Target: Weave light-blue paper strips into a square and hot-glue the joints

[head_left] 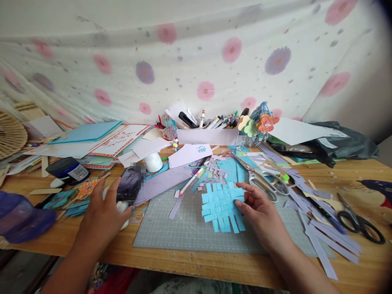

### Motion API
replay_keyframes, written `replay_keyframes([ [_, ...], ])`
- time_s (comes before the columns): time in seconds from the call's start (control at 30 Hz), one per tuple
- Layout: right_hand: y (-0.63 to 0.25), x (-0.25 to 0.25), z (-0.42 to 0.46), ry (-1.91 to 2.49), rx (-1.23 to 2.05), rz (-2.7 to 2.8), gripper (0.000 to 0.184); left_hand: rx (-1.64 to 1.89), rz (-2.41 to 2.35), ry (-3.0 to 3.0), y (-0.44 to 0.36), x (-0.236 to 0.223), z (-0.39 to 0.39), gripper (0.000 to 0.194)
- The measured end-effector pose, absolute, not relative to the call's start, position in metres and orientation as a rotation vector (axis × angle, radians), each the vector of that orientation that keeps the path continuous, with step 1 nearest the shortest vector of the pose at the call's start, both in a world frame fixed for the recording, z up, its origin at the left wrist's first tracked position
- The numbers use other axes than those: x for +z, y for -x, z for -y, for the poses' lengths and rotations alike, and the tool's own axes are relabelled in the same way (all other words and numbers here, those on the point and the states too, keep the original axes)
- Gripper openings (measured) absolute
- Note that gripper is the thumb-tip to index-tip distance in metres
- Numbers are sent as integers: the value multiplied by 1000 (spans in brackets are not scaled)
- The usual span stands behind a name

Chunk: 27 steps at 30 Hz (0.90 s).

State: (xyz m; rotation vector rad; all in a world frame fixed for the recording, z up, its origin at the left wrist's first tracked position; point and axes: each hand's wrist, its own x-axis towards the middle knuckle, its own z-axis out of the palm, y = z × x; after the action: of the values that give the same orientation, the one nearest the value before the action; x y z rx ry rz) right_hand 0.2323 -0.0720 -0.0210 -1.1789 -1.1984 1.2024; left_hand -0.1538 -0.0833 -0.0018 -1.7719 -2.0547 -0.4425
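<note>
A woven mat of light-blue paper strips (222,206) lies on the grey cutting mat (183,228). My right hand (260,210) rests beside it, fingers stretched flat, fingertips touching the weave's right edge. My left hand (102,210) is off the mat to the left, fingers curved down over a white object (124,207) on the wooden table (214,267), just below a dark phone (130,183). What the left fingers grip, if anything, is hidden.
Large silver scissors (260,177) lie right of the weave; black-handled scissors (358,220) sit far right among purple paper strips (330,239). A white pen box (208,134), paper stacks (92,141), a dark jar (69,169), a purple cap (21,218) and a black bag (339,143) surround the mat.
</note>
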Motion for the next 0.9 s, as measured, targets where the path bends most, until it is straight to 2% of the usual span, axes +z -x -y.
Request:
replay_keyframes([
  [0.17,-229,-22,71,1188,1227,1188,50,-263,2031,1759,131,8,86,56],
  [0.27,-227,-21,71,1169,1260,1169,52,-287,1874,2070,103,11,77,43],
  [0.57,-225,-22,72,1172,1266,1202,52,136,2013,2320,76,29,15,60],
  [0.77,-225,-23,70,1166,1282,1198,50,47,2033,2515,81,54,9,55],
  [0.9,-226,-22,70,1107,1336,1126,48,-286,2328,2670,85,71,6,56],
])
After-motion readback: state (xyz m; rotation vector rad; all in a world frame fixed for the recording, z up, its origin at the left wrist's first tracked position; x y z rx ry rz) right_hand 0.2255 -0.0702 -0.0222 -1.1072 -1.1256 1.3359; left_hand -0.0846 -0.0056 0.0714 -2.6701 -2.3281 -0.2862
